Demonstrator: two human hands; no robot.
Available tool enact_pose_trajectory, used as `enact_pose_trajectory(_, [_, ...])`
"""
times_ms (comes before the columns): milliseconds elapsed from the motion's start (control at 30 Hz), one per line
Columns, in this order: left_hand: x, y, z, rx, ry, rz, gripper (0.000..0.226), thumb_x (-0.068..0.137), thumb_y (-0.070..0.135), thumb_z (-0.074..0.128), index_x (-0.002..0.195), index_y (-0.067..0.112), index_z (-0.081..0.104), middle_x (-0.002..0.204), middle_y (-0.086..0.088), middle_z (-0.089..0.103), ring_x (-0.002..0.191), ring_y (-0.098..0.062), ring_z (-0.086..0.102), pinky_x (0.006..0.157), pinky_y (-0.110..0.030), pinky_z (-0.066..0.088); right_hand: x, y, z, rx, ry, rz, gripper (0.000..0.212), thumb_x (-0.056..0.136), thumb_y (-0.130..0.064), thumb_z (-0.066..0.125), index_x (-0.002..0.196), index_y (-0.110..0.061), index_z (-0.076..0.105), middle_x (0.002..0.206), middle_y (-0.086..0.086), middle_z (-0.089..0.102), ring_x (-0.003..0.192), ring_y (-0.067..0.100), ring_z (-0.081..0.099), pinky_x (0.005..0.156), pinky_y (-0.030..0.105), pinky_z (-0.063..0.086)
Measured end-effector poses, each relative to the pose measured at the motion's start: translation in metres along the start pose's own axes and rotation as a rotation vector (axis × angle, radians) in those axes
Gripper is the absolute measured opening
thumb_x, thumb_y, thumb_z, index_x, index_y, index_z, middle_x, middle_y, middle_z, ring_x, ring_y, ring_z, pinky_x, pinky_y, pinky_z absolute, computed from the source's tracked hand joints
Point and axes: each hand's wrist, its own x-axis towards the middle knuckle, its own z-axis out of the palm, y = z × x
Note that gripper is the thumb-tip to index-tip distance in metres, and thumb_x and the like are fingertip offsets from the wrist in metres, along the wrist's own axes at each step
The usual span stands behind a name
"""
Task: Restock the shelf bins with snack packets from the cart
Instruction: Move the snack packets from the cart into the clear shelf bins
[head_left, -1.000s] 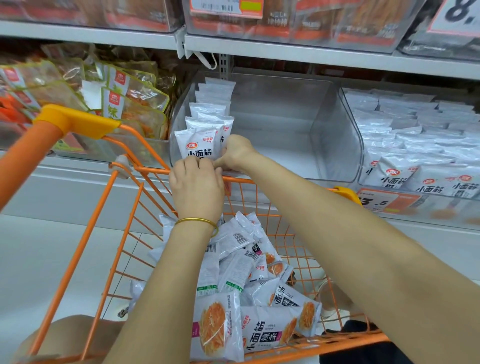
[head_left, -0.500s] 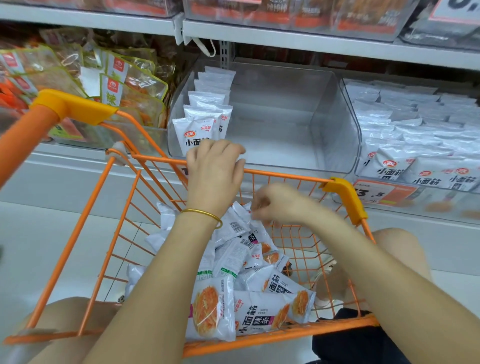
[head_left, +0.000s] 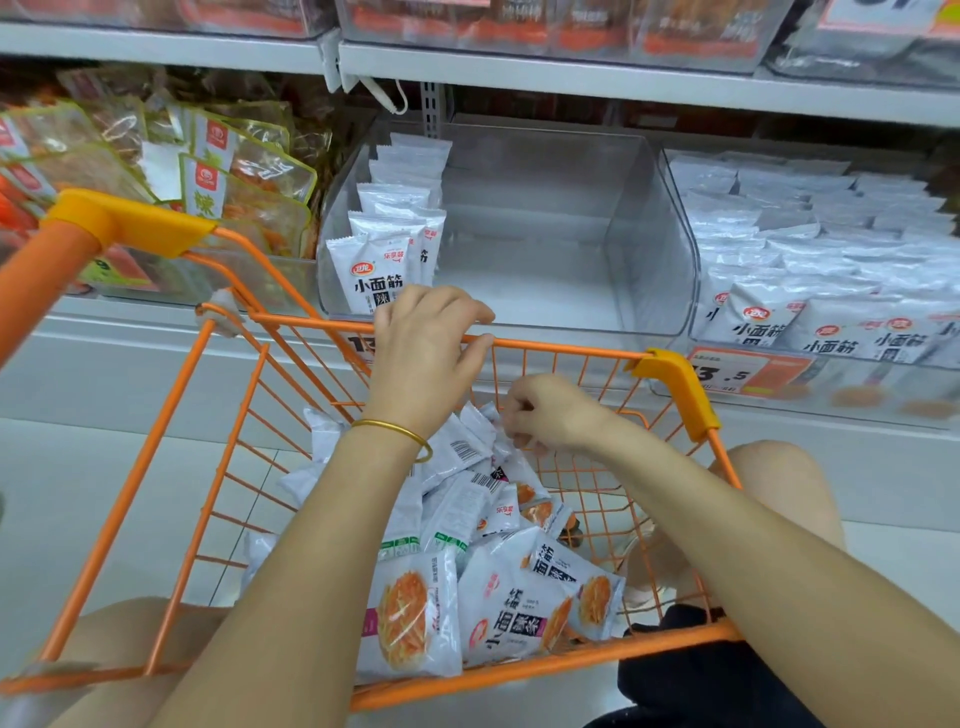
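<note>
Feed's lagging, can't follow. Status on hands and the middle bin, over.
Left hand grips cart rim. Right hand down on cart packets, grasp unclear. Middle bin holds one packet row; nothing blocks it.

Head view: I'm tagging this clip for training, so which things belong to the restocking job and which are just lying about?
Job: cart; snack packets in it; middle bin, mostly bare; left hand gripping the cart rim; right hand over the packets.
Lying about: green-edged packets at left; packets filling the right bin; price tag; upper-shelf bins.
</note>
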Motion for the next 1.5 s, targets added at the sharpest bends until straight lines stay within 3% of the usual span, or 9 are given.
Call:
enact_pose_trajectory(200, [-0.001, 0.003, -0.001, -0.035, -0.01, -0.021, 0.015, 0.086, 0.025, 0.062, 0.1, 0.02, 0.068, 0.103, 0.003, 0.063, 0.106, -0.023, 0.046, 0.084, -0.028, 0.021, 0.002, 0.004, 0.016, -0.133, -0.098, 0.096, 0.024, 0.097, -0.011, 0.043, 0.099, 0.008, 0.058, 0.098, 0.022, 0.067, 0.086, 0.035, 0.067, 0.067, 0.04, 0.055])
enact_pose_trajectory(300, [-0.002, 0.004, -0.001, -0.035, -0.005, -0.017, 0.016, 0.087, 0.024, 0.061, 0.101, 0.021, 0.067, 0.104, 0.003, 0.062, 0.107, -0.023, 0.045, 0.085, -0.027, 0.02, 0.004, 0.005, 0.026, -0.072, -0.121, 0.076, 0.019, 0.096, -0.009, 0.049, 0.08, 0.001, 0.052, 0.095, 0.024, 0.067, 0.088, 0.037, 0.068, 0.077, 0.048, 0.056])
enact_pose_trajectory(533, [-0.001, 0.001, 0.0, -0.099, 0.015, -0.05, 0.017, 0.09, 0.029, 0.058, 0.102, 0.023, 0.067, 0.106, 0.007, 0.063, 0.108, -0.018, 0.044, 0.085, -0.026, 0.021, -0.035, -0.014, -0.036, -0.344, 0.051, -0.17, 0.029, 0.091, -0.004, 0.045, 0.07, -0.021, 0.036, 0.07, -0.009, 0.037, 0.078, 0.018, 0.042, 0.053, 0.022, 0.029])
enact_pose_trajectory(700, [0.003, 0.007, -0.005, -0.384, -0.027, -0.204, 0.032, 0.092, 0.044, 0.042, 0.11, 0.028, 0.063, 0.104, 0.009, 0.064, 0.103, -0.007, 0.039, 0.093, -0.033, 0.036, -0.06, -0.013, -0.075, 0.069, 0.157, -0.244, 0.017, 0.093, -0.001, 0.046, 0.083, -0.014, 0.047, 0.077, 0.001, 0.055, 0.081, 0.028, 0.062, 0.074, 0.042, 0.056])
enact_pose_trajectory(867, [0.006, 0.015, -0.009, -0.763, -0.129, -0.304, 0.014, 0.091, 0.031, 0.056, 0.103, 0.025, 0.058, 0.101, 0.0, 0.064, 0.095, -0.01, 0.061, 0.078, -0.023, 0.051, -0.051, -0.026, -0.082, 0.399, 0.154, -0.313, 0.013, 0.097, -0.003, 0.046, 0.088, -0.012, 0.05, 0.088, 0.017, 0.062, 0.078, 0.027, 0.063, 0.066, 0.036, 0.059])
enact_pose_trajectory(1067, [0.014, 0.007, -0.021, -0.931, 0.127, -0.51, 0.013, 0.087, 0.015, 0.062, 0.099, 0.013, 0.057, 0.091, -0.005, 0.067, 0.08, -0.016, 0.066, 0.069, -0.029, 0.056, -0.028, -0.042, -0.063, 0.614, 0.048, -0.265, 0.021, 0.089, -0.014, 0.063, 0.108, -0.012, 0.057, 0.091, 0.0, 0.072, 0.079, 0.014, 0.069, 0.056, 0.027, 0.056])
enact_pose_trajectory(1233, [0.014, -0.011, -0.021, -0.527, 0.352, -0.507, 0.016, 0.092, 0.022, 0.052, 0.104, 0.013, 0.058, 0.1, 0.002, 0.058, 0.098, -0.016, 0.053, 0.086, -0.025, 0.04, -0.003, -0.073, -0.07, 0.699, 0.25, -0.307, 0.009, 0.089, -0.003, 0.06, 0.096, -0.009, 0.061, 0.088, 0.002, 0.07, 0.069, 0.014, 0.066, 0.054, 0.025, 0.056])
enact_pose_trajectory(1333, [0.01, -0.024, -0.018, -0.157, 0.283, -0.579, 0.023, 0.09, 0.014, 0.051, 0.112, 0.011, 0.058, 0.117, -0.012, 0.052, 0.113, -0.03, 0.04, 0.092, -0.028, 0.028, 0.013, -0.093, -0.079, 0.819, 0.38, -0.36, 0.012, 0.09, -0.001, 0.058, 0.089, -0.013, 0.057, 0.083, -0.001, 0.067, 0.063, 0.009, 0.066, 0.053, 0.025, 0.055])
enact_pose_trajectory(1500, [0.007, -0.03, -0.012, -0.011, 0.172, -0.617, 0.023, 0.086, 0.011, 0.053, 0.108, 0.008, 0.057, 0.12, -0.016, 0.048, 0.114, -0.033, 0.038, 0.096, -0.038, 0.03, 0.047, -0.105, -0.04, 0.555, 0.31, -0.286, 0.019, 0.085, 0.001, 0.063, 0.102, -0.005, 0.06, 0.1, 0.013, 0.069, 0.084, 0.026, 0.068, 0.065, 0.036, 0.059])
